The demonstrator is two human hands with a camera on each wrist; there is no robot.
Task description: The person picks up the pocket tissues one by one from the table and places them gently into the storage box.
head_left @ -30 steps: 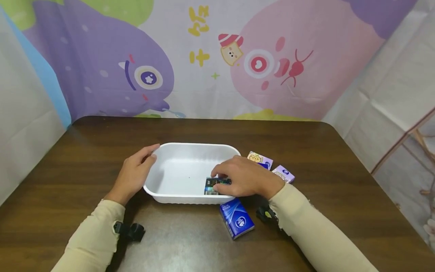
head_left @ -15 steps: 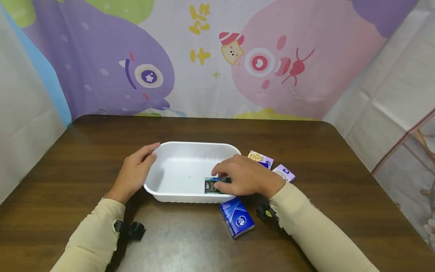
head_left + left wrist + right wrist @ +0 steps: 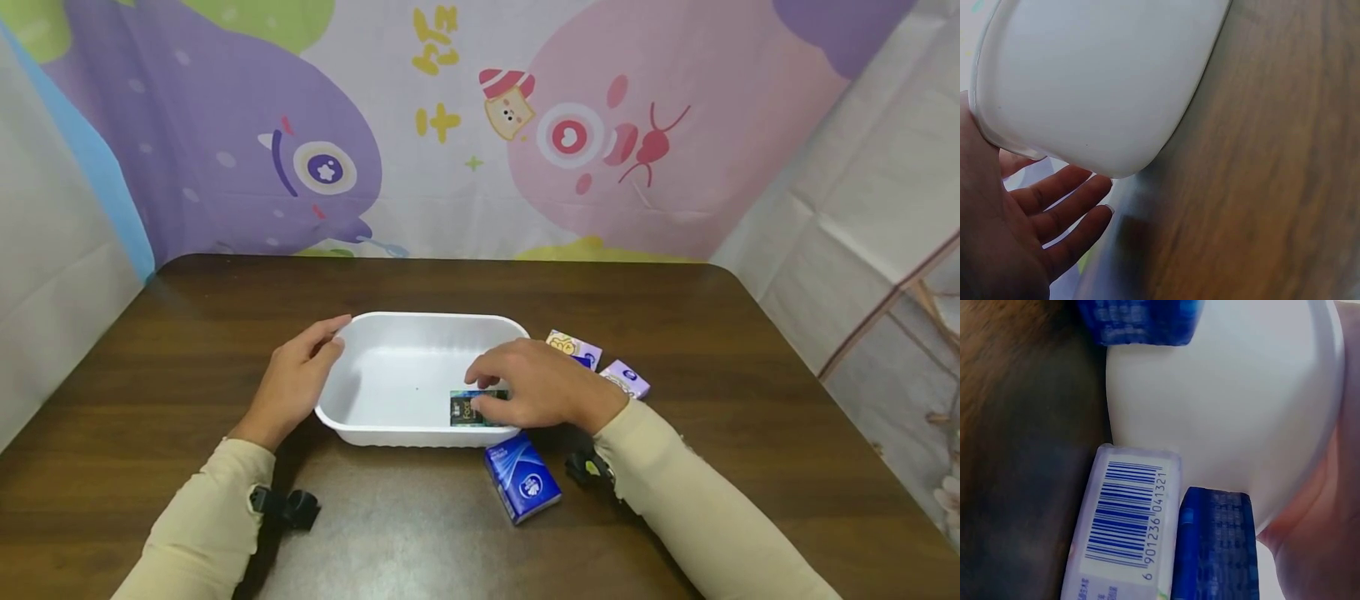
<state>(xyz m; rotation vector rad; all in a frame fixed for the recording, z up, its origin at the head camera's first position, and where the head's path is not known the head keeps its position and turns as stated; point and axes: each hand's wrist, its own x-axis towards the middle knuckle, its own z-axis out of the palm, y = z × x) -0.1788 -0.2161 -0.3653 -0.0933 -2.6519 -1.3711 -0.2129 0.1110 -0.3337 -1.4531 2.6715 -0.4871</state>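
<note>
A white plastic tray (image 3: 405,367) sits on the table. My left hand (image 3: 296,375) holds its left end, thumb at the rim; in the left wrist view the fingers (image 3: 1072,206) lie loosely spread along its outside. My right hand (image 3: 536,383) reaches over the right end and grips a small dark tissue pack (image 3: 467,408) with blue-green edges, which lies in the tray's front right corner. The thumb overlaps the pack's face, and its right part is hidden. In the right wrist view only part of that hand shows, behind the tray wall.
A blue tissue pack (image 3: 523,482) lies against the tray's front right corner. Right of the tray are a purple-and-yellow pack (image 3: 573,348), another blue pack (image 3: 1216,544) partly hidden, and a purple pack (image 3: 626,380). A printed cloth (image 3: 450,192) hangs behind the brown table (image 3: 405,533).
The dark pack has tipped from slightly raised, its side edge showing, to lying flatter with its face upward. Both hands stay nearly in place, and the tray has not moved.
</note>
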